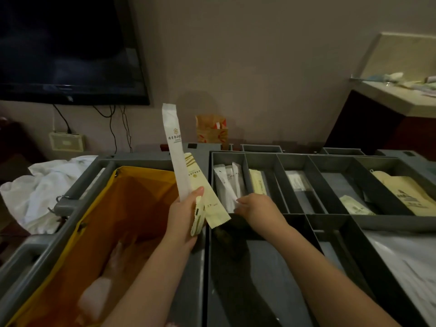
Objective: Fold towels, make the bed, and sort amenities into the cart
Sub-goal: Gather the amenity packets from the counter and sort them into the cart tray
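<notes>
My left hand (186, 212) holds a fan of amenity packets above the cart: a long white sachet (175, 147) pointing up and cream packets (205, 197) below it. My right hand (254, 206) reaches into the leftmost compartment of the grey divided tray (313, 159), its fingers on the white sachets (226, 182) lying there. Other compartments hold a cream packet (258, 185), a white packet (298, 181), another cream packet (356, 205) and tan bags (405, 194).
An orange-yellow bag (122, 208) hangs open in the grey cart's left side. White linen (44, 187) lies heaped at the left. A dark TV (68, 48) is on the wall, and a counter (398, 95) with small items stands at the right.
</notes>
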Demonstrator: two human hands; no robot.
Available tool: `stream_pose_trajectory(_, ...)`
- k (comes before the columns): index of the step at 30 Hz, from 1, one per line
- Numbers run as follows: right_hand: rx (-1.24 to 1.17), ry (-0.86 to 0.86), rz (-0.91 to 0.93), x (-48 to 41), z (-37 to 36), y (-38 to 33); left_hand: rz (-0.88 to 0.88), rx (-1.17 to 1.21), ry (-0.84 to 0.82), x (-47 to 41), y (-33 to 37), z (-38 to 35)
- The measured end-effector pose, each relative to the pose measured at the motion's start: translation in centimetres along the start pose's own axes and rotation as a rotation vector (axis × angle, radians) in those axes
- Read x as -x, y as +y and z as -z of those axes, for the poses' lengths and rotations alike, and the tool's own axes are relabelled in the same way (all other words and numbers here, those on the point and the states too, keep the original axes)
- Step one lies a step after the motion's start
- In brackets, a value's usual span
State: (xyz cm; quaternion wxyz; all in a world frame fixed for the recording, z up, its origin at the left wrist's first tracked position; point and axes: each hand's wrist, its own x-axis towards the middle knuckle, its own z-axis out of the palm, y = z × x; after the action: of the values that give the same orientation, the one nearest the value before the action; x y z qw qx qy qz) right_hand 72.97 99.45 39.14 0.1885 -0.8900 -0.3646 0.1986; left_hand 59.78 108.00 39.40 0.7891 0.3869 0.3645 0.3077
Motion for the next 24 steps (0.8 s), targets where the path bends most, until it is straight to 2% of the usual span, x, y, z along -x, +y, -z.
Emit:
stream_pose_trajectory(3,-0.416,0.156,-0.102,0.6,0.6,0.5,0.008,0.038,0.010,-0.1,0.2,0.2)
stream_pose_trajectory(6,-0.596,0.448,-0.041,0.3,1.2,0.7,0.008,0.041,0.014,-0.2,0.3,0.2)
stream_pose_trajectory(8,-0.656,0.494,0.013,-0.1,1.4,0.3,0.003,0.030,0.023,-0.2,0.3,0.1)
stream_pose_trajectory(12,-0.452,0.191,0.021,-0.9,0.7,-0.6,-0.004,-0.011,0.023,-0.3,0.2,0.1)
stream_pose_trajectory(14,-0.391,0.185,0.035,-0.8,0.0,-0.6,-0.019,-0.050,0.028,-0.4,0.1,0.1)
stream_pose_trajectory(17,-0.507,0.228,0.106,0.6,-0.8,-1.0,-0.021,-0.113,0.011,-0.2,0.0,-0.3)
stream_pose_trajectory(20,-0.767,0.061,0.142,2.2,-1.4,-1.9,0.035,-0.147,-0.027,0.2,-0.2,-1.0)
stream_pose_trajectory(24,-0.718,-0.004,0.147,2.9,-1.9,-2.3,0.086,-0.246,0.019,0.5,-0.2,-1.4)
